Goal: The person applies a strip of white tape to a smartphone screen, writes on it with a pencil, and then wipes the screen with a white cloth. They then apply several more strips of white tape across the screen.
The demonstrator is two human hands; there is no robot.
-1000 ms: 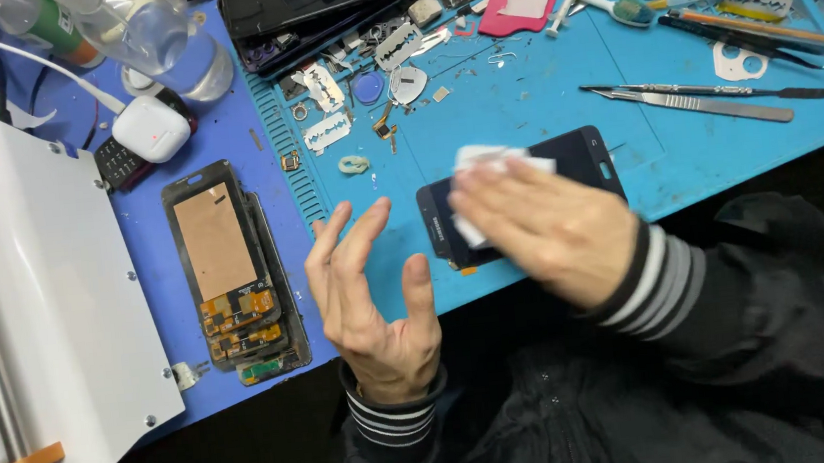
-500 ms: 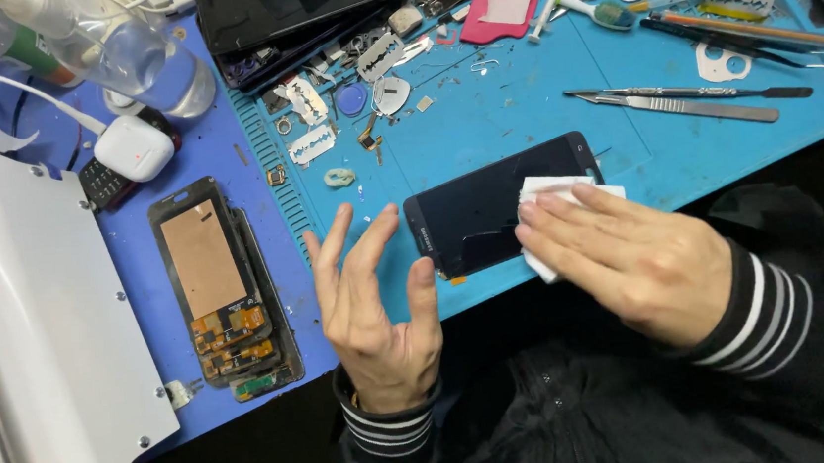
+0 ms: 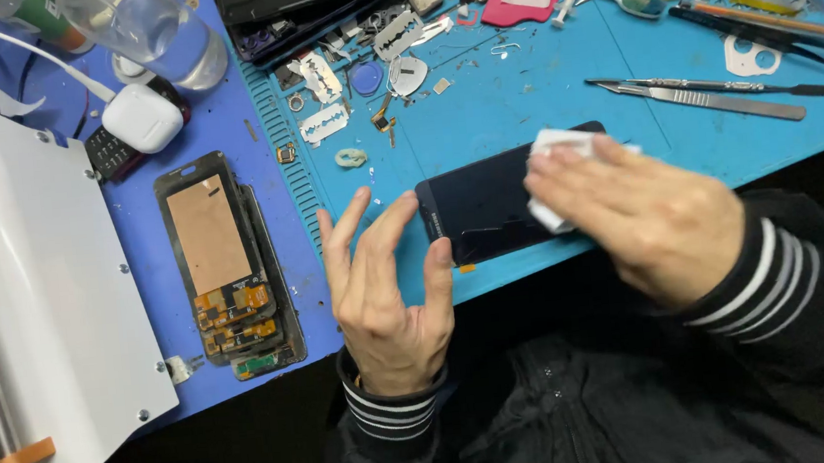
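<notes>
Pressing a white wipe [image 3: 554, 177] flat under its fingers, your right hand [image 3: 639, 217] covers the right part of the black phone screen [image 3: 490, 210], which lies on the blue mat [image 3: 540, 101] near its front edge. Your left hand [image 3: 384, 289] stands open, fingers spread — its thumb touches the screen's left edge. Just left lies an opened phone frame [image 3: 226, 263] with a copper-coloured panel — beyond the screen, a scalpel [image 3: 708, 96].

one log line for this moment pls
right hand: pressing white wipe on dark phone screen | left hand: open, thumb at screen's left edge | surface: blue mat | nearby: opened phone frame
</notes>
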